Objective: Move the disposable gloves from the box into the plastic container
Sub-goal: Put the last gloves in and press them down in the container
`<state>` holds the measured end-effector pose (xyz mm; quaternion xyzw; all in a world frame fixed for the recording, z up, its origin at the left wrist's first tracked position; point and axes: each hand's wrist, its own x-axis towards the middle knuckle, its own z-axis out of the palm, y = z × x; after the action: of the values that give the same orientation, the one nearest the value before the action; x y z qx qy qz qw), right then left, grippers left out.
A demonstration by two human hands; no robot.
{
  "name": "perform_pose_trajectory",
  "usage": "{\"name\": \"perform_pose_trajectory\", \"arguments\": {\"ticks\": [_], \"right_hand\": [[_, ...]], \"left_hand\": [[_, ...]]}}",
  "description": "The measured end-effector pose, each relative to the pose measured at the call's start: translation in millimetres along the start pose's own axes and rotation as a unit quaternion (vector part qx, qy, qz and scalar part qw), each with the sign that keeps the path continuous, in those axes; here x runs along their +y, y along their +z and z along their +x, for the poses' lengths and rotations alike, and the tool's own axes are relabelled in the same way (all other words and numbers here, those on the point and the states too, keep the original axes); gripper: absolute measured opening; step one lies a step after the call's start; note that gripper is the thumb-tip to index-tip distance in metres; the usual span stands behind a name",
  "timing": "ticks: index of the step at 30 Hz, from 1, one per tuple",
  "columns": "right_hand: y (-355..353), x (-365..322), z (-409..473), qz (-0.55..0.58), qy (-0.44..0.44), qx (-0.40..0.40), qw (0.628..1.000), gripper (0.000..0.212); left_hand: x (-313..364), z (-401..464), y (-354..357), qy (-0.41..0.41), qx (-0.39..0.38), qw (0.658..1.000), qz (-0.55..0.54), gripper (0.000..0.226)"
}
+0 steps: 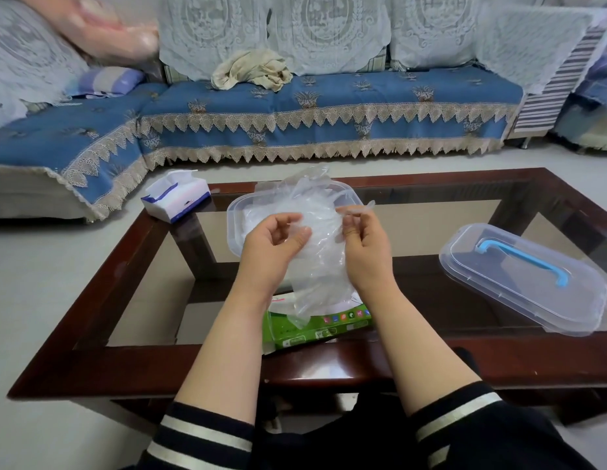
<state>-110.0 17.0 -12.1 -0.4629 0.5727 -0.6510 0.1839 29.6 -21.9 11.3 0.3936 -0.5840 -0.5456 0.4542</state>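
A clear disposable glove (320, 262) hangs between my hands above the glass table. My left hand (273, 247) pinches its left side with thumb and fingers. My right hand (365, 240) pinches its upper right edge. The glove's lower end trails down to the green glove box (315, 329), which lies at the table's near edge under my wrists. Behind my hands stands the clear plastic container (235, 215), open, with more clear gloves (305, 184) sticking up from it.
The container's clear lid (522, 279) with a blue handle lies on the table's right side. A white and blue tissue pack (176, 196) sits at the far left corner. A sofa (295, 110) with blue covers runs behind the table (132, 252).
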Motion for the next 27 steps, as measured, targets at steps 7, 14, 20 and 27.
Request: {"name": "perform_pose_trajectory", "arguments": {"ticks": [7, 14, 20, 27], "right_hand": [[-1.8, -1.8, 2.8, -0.057, 0.092, -0.154, 0.982, 0.069], [-8.2, 4.1, 7.6, -0.138, 0.081, -0.154, 0.975, 0.038], [-14.1, -1.2, 9.7, -0.185, 0.089, -0.106, 0.973, 0.035], [-19.5, -2.9, 19.6, -0.198, 0.135, -0.032, 0.970, 0.031]], "left_hand": [[-2.3, 16.8, -10.9, 0.070, 0.096, 0.990, 0.075, 0.013], [0.1, 24.9, -17.0, 0.112, 0.120, 0.982, 0.096, 0.021], [7.3, 28.2, -21.1, 0.108, 0.096, 0.977, 0.160, 0.036], [38.8, 44.6, -27.7, 0.123, 0.127, 0.949, 0.263, 0.049]]}}
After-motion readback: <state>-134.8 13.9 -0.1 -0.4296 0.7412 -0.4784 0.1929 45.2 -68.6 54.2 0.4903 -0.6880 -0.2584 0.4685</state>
